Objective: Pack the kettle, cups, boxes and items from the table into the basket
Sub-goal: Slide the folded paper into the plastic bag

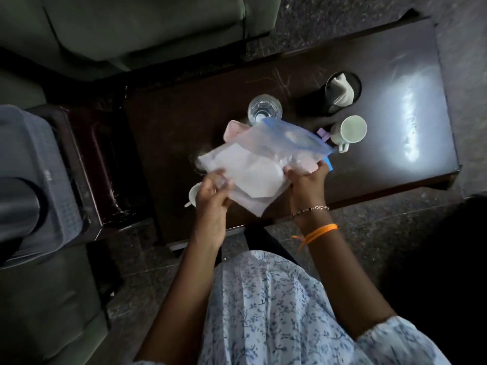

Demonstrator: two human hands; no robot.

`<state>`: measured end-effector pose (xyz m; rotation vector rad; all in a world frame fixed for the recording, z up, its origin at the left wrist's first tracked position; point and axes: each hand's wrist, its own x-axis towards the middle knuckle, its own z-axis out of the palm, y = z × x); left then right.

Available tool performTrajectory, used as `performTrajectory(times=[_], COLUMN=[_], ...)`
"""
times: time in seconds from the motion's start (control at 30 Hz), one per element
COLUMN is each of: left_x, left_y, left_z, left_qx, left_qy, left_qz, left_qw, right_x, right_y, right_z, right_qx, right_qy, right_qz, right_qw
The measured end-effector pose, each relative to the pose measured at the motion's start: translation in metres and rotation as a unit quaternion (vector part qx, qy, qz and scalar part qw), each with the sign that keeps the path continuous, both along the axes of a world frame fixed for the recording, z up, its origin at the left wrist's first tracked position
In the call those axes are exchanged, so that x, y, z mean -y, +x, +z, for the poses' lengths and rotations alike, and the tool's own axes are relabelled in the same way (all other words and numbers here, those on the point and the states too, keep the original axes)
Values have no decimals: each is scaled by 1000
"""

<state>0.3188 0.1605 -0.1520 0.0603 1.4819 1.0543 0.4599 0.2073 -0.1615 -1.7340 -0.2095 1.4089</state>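
Taking the dark table as my landmark, I see the grey basket waiting off its left end, while above its near edge my left hand and right hand pinch the clear zip bag by opposite edges, probably to carry it across flat, white mug and glass standing behind it.

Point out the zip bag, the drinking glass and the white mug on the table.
zip bag [253, 164]: head view, clear middle panel.
drinking glass [264, 108]: head view, inside of the rim.
white mug [351, 129]: head view, inner wall.
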Motion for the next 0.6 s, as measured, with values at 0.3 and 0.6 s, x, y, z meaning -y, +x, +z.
performTrajectory(times=[0.3,0.6], left_x=[24,53], left_y=[-123,-140], left_z=[5,7], left_qx=[22,-160], left_qy=[-152,14], left_qz=[-163,-255], left_qw=[975,954], right_x=[37,59], right_y=[-33,-50], right_z=[23,22], right_qx=[-66,91], right_qy=[44,71], right_qz=[231,382], right_qw=[970,917])
